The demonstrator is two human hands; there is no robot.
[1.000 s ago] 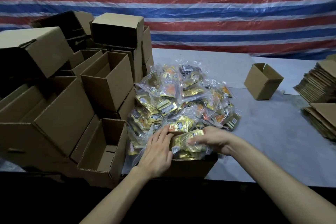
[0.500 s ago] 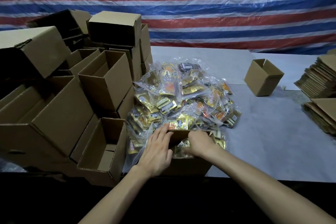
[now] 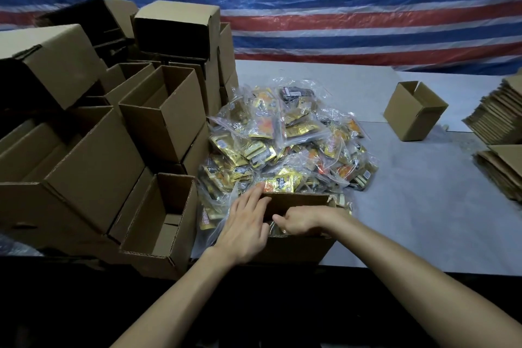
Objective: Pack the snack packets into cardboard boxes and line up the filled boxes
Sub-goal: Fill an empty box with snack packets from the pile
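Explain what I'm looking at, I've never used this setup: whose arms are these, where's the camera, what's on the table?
There is no machine: these are a person's two bare arms, seen by one wide-angle camera worn on the head, looking forward and down. On the grey table lies a heap of clear and gold snack packets. Before it stands an open brown cardboard box. The left hand rests with straight fingers on its left edge; the right hand is down inside it, fingers curled, and whether it grips a packet is hidden. Empty open brown boxes are stacked on the left; a small open cardboard box and piles of flat cardboard sit on the right.
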